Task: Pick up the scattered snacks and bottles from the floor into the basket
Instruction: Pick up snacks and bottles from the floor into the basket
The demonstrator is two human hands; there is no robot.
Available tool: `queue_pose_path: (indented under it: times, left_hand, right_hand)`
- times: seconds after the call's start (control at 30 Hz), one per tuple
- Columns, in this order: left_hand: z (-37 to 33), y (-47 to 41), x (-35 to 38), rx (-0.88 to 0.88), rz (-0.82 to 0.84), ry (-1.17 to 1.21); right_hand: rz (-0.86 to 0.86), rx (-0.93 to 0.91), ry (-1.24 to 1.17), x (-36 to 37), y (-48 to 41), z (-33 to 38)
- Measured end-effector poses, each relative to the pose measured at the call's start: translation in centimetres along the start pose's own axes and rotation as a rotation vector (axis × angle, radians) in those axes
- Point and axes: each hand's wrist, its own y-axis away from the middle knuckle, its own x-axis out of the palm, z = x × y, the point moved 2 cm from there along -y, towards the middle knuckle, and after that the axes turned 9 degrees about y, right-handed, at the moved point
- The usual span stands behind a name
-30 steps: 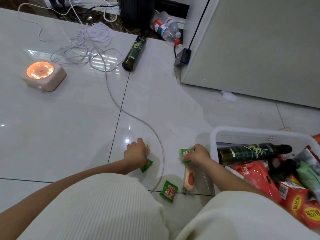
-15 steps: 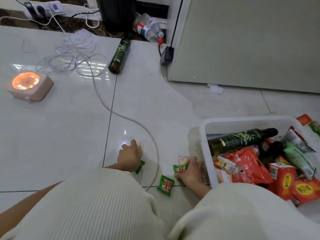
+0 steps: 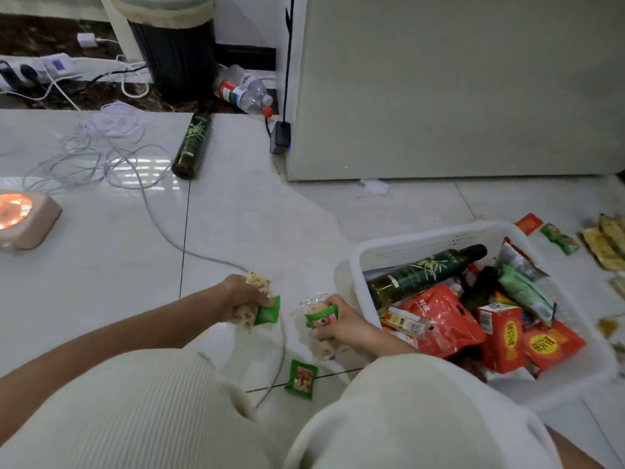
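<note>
My left hand (image 3: 241, 301) is lifted off the floor, shut on a green snack packet (image 3: 268, 311) and a pale patterned one. Close to the basket's left wall, my right hand (image 3: 341, 324) grips a green-edged snack packet (image 3: 319, 316) and a clear-wrapped snack. A white basket (image 3: 378, 247) at the right holds a dark green bottle (image 3: 422, 272), red bags and cartons. One green packet (image 3: 301, 379) lies on the tiles below my hands. A dark green bottle (image 3: 192, 145) and a clear plastic bottle (image 3: 245, 93) lie far back.
A white cable (image 3: 162, 228) runs across the floor under my hands. A glowing pink device (image 3: 23, 218) sits at the left. A grey cabinet (image 3: 456, 86), black bin (image 3: 176, 52) and power strip stand at the back. More snacks (image 3: 558, 238) lie right of the basket.
Both hands have risen from the floor with their packets. The view swung right, showing more of the basket and the snacks beyond it.
</note>
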Motion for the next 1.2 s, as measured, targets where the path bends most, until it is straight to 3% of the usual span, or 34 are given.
queue_pose_path:
  times: [0.13,0.23,0.33,0.43,0.6,0.67,0.77,0.93,1.07,1.13,1.2]
  left_hand:
    - [-7.9,1.5,5.3,0.109,0.224,-0.054]
    - [-12.3,2.6,11.3,0.212,0.344,-0.141]
    - [-13.9,3.6,17.7,0.264,0.387,-0.352]
    - [-12.4,3.7,22.7,0.384,0.367,-0.635]
    - [-10.0,2.6,24.0,0.635,0.407,-1.074]
    - [-10.6,1.9,22.4,0.719,0.353,-1.179]
    - [-12.0,1.2,18.7,0.802,0.266,-1.206]
    - [-8.8,-0.3,9.9,0.751,0.208,-1.237]
    - [-2.6,-1.2,2.8,0.682,0.036,-1.348]
    - [0.8,-1.3,0.0,0.636,-0.060,-1.333]
    - [4.0,-1.5,-2.3,0.565,-0.131,-1.292]
  right_hand:
    - [-0.034,-0.135,-0.298,-6.6,4.7,2.3]
    - [-0.222,-0.125,-0.345,-14.3,8.3,1.0]
    - [-0.453,0.082,-0.150,-21.3,11.2,-3.5]
    - [-0.573,0.273,-0.012,-25.0,12.9,-8.1]
    - [-0.756,0.501,0.492,-26.8,12.5,-12.4]
    - [-0.811,0.427,0.596,-25.9,11.4,-11.8]
    - [-0.864,0.160,0.689,-22.9,8.6,-9.1]
    - [-0.779,-0.299,0.703,-12.3,4.9,-2.4]
    - [-0.679,-0.608,0.838,-1.4,2.6,-0.6]
    - [-0.501,-0.613,0.858,3.2,1.4,-1.2]
    - [-0.377,-0.493,0.872,6.1,-0.1,-2.3]
